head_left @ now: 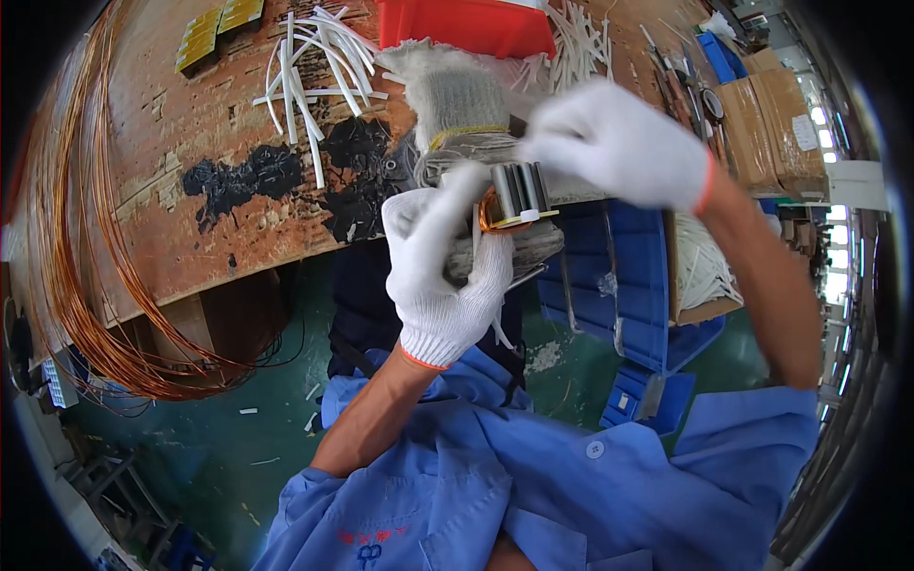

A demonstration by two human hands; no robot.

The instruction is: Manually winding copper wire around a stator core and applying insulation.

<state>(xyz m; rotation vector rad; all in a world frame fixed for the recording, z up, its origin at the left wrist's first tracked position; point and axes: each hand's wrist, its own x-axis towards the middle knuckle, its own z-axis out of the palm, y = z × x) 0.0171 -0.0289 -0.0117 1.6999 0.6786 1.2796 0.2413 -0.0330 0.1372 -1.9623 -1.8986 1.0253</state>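
My left hand (440, 268), in a white knit glove, is closed around a small wound coil (520, 193) at the table's front edge. The coil has dark grey bars standing side by side, a thin yellow flange and orange copper wire on its side toward my fingers. Just above and right of it is my right hand (619, 143), also gloved in white. Its fingers are curled but smeared by motion, and whether they hold anything is unclear. Behind and beneath the coil lies a grey cloth-wrapped pad (462, 103).
White sleeving pieces (319, 62) lie on the worn wooden table (143, 190) near a red bin (457, 27). A bundle of copper wire (71, 276) hangs over the left edge. To the right are a blue chair (609, 276), a box of white tubes (705, 266) and a cardboard box (766, 119).
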